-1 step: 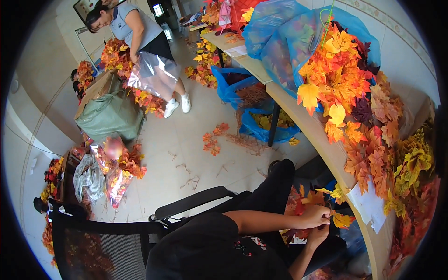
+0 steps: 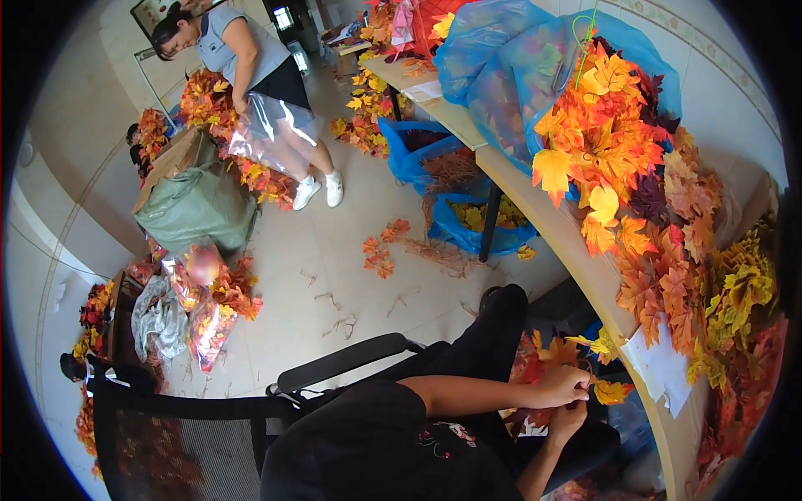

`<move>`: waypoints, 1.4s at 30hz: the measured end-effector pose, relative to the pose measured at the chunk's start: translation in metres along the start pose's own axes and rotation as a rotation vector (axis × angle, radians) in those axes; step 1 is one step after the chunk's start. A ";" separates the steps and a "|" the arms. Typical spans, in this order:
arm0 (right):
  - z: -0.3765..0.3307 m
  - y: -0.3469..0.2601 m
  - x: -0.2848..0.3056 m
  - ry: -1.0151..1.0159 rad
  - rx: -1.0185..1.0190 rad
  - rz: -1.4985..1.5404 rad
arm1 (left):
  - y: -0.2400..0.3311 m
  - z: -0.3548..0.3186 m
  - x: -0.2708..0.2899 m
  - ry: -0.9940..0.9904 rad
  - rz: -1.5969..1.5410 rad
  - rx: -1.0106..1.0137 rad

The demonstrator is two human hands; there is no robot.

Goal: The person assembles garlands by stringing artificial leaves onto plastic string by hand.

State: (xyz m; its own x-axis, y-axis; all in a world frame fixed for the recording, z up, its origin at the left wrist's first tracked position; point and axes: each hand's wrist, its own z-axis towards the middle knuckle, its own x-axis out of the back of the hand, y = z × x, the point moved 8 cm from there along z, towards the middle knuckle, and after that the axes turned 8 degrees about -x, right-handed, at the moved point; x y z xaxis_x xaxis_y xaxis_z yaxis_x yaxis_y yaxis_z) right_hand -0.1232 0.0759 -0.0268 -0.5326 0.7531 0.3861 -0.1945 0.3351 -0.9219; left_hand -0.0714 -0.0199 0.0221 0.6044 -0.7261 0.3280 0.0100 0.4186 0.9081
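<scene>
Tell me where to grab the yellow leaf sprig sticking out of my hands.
Grip the leaf sprig low on its stem, next to the left hand, coming from the right. Its leaves fan out rightward toward the table edge, so they look likely to crumple.

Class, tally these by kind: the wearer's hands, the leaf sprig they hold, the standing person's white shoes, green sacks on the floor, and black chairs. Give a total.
Hands: 2, the left hand and the right hand
Leaf sprig, in the left hand's grip: 1
White shoes: 2
Green sack: 1
Black chair: 1
Total: 7
</scene>
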 end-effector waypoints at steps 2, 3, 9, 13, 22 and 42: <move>0.004 0.016 -0.009 -0.077 -0.006 0.015 | -0.012 0.002 -0.002 -0.059 0.080 0.011; 0.006 0.032 -0.021 -0.229 -0.173 0.183 | -0.018 0.003 -0.006 -0.119 0.161 0.019; -0.008 0.037 -0.038 -0.513 -0.398 0.732 | -0.048 0.009 -0.036 -0.414 0.467 0.153; -0.009 0.039 -0.033 -0.546 -0.516 0.785 | -0.055 0.009 -0.037 -0.365 0.225 0.222; -0.002 0.009 -0.027 -0.521 -0.178 0.283 | -0.040 0.000 -0.024 -0.374 0.232 0.163; 0.004 -0.046 -0.002 -0.038 -0.067 -0.106 | -0.012 0.004 0.007 -0.021 -0.060 0.077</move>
State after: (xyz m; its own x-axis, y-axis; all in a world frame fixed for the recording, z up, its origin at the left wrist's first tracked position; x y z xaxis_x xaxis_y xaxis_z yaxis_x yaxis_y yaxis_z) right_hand -0.1169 0.0568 0.0145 -0.5429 0.6902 0.4785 -0.1961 0.4498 -0.8713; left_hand -0.0705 -0.0327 0.0147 0.5874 -0.7604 0.2770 -0.0159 0.3314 0.9434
